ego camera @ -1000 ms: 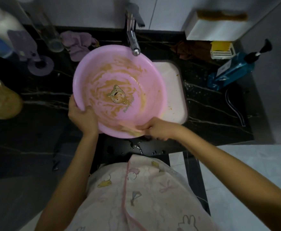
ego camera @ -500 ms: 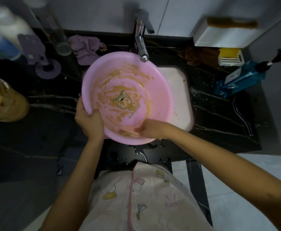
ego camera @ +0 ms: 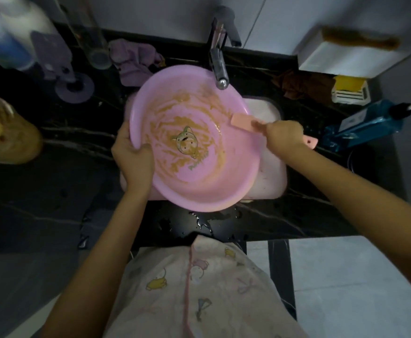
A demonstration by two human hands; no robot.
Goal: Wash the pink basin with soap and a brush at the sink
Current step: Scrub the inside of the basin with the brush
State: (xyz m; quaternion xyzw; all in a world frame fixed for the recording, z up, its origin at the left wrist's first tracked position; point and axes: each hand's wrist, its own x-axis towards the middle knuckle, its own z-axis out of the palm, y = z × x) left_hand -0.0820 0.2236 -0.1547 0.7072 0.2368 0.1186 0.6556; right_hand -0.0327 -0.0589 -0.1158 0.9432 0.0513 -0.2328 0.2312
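Brown-smeared pink basin [ego camera: 199,184], seemingly tilted

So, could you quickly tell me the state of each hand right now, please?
The left hand grips the pink basin by its left rim.
The right hand holds the pink brush, its head over the basin's right rim.

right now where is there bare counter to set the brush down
Widest bare counter is left of the pink basin, bordered by the yellowish object and the near edge. The front strip is wet. Crowded: the back row, purple cloth, tap, brown cloth, and beside the blue bottle.
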